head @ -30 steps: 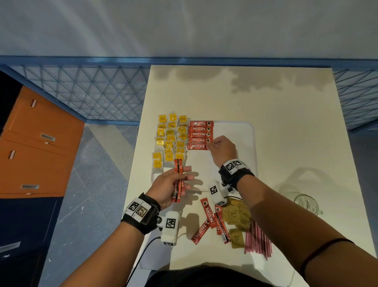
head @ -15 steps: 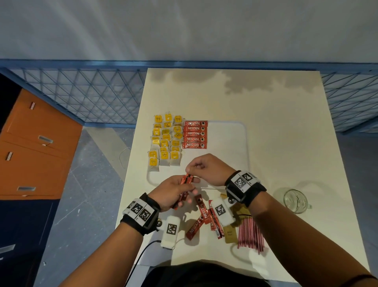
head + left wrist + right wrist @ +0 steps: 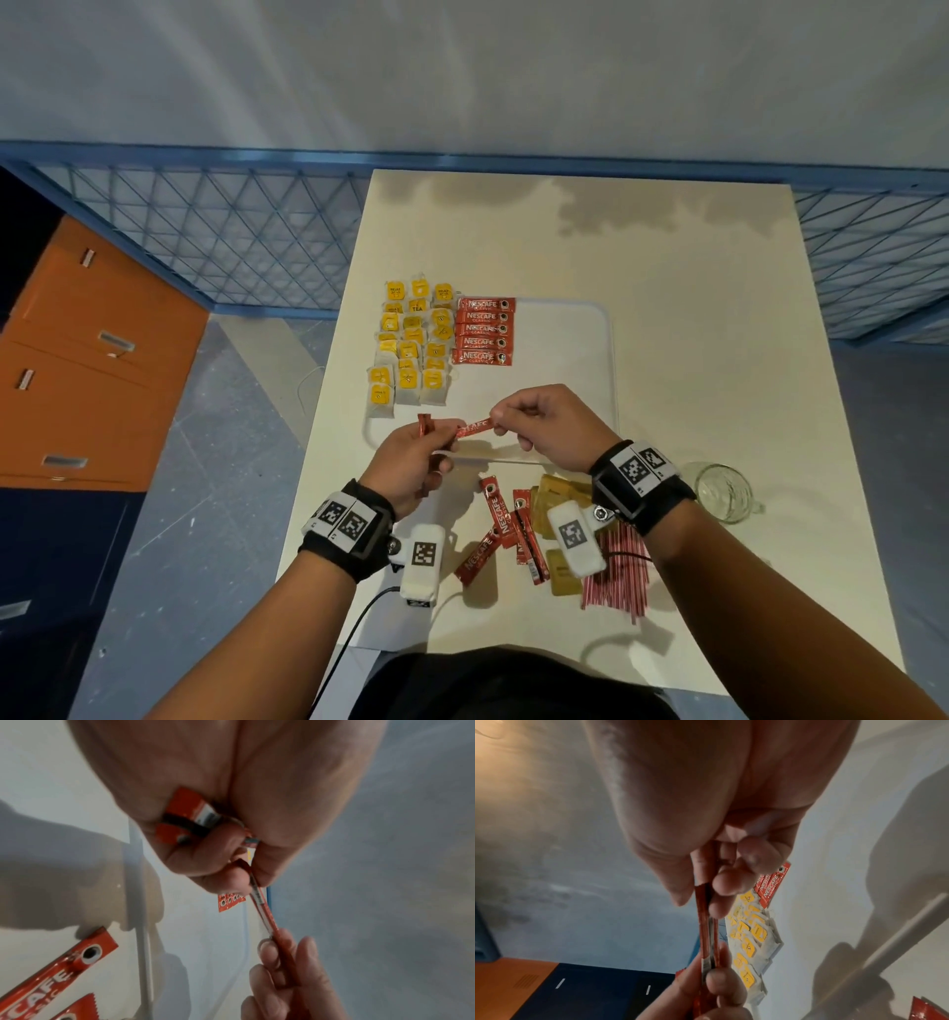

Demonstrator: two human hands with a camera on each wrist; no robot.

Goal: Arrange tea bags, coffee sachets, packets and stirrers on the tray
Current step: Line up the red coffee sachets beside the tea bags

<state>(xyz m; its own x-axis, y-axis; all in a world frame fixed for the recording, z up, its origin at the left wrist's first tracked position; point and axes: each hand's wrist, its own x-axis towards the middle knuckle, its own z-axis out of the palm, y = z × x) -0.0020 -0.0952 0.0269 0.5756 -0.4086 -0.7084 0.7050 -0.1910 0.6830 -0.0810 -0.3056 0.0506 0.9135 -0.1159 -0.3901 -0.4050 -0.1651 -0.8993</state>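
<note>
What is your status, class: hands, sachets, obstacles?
Left hand grips spare coffee sachets. Right hand pinches one sachet from them. Nothing blocks the tray.

Dim overhead light, soft shadows on table (image 3: 667, 360); wrist views blurred, warped.

Head view: we look steeply down from above table (image 3: 667, 308), both forearms entering from bottom of frame. Left wrist view: we sit close behind left hand (image 3: 231, 801), facing along fingers. Right wrist view: same closeness behind right hand (image 3: 718, 801). All three share red sachet (image 3: 475, 427) stretched between hands, frame centre.
</note>
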